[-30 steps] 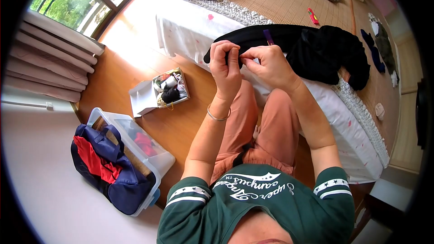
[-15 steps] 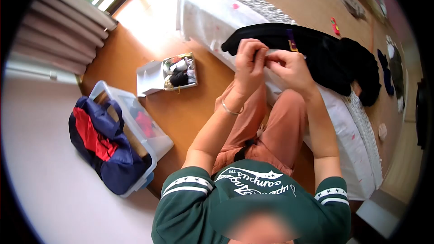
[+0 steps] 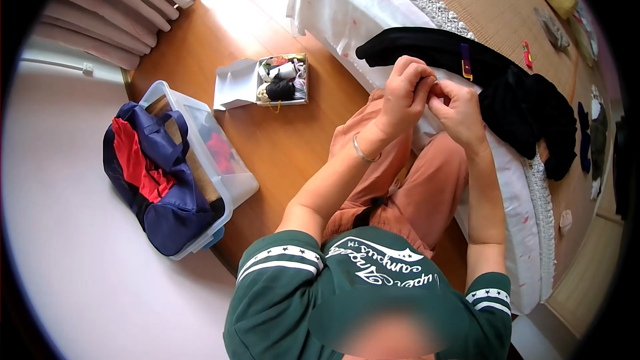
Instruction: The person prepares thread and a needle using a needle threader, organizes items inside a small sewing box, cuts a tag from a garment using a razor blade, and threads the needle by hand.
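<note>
My left hand [image 3: 405,97] and my right hand [image 3: 458,108] meet above my knees, fingertips pinched close together. Whatever sits between the fingers is too small to make out. Just behind them, a black garment [image 3: 427,50] lies along the edge of the bed, bunched up at its right end. Across that garment rests a dark purple strip with a yellow end [image 3: 466,62].
On the wooden floor to the left is an opened box [image 3: 307,83] holding yarn and white spools. A clear plastic bin [image 3: 241,183] carries a navy and red bag [image 3: 177,207]. A small red packet [image 3: 527,55] lies on the bed mat [image 3: 477,0].
The camera view has shifted, so the hands and surroundings sit elsewhere in the picture. Both hands stay pinched close together.
</note>
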Tool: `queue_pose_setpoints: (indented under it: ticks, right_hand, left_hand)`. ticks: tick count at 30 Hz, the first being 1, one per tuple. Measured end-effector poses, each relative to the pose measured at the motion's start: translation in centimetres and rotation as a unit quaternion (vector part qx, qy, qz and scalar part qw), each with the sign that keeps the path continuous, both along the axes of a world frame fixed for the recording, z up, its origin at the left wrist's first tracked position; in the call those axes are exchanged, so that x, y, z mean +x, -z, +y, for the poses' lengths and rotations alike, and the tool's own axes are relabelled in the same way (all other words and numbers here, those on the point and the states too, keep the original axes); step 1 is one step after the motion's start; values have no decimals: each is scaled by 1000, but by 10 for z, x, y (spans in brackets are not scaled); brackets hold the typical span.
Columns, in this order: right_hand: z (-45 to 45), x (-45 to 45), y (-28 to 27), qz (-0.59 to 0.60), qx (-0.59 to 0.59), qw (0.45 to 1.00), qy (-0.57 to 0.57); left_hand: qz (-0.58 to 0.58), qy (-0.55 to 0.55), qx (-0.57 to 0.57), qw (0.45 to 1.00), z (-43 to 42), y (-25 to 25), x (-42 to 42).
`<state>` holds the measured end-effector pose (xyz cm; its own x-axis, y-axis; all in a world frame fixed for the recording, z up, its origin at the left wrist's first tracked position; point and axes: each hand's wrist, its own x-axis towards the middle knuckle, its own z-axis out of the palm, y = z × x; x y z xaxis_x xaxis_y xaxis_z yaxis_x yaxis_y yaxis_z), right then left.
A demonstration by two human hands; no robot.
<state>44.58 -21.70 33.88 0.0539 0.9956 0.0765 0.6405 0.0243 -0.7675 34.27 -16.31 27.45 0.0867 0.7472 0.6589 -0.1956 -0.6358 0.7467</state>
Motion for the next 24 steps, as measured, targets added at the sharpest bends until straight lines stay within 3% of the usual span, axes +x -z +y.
queue_pose_setpoints:
  ticks: [5,12,14,15,18,24]
  right_hand:
    - [1,4,12,60,1,998,6]
    - [1,11,25,34,-38,999,9]
    - [-2,11,27,155,-32,987,11]
    - [-3,12,24,199,-47,979,13]
    - [-8,10,21,286,-47,957,17]
    - [-19,10,26,299,17,954,13]
  left_hand:
    - [-1,4,-13,1000,-4,4,-1]
    - [-5,21,-25,999,-9,8,1]
    - [-67,62,-105,990,-8,11,1]
    - [-156,186,-289,926,-11,4,-5]
    - [-347,278,-367,817,-4,13,-3]
    - [-418,344,-408,735,-2,30,-4]
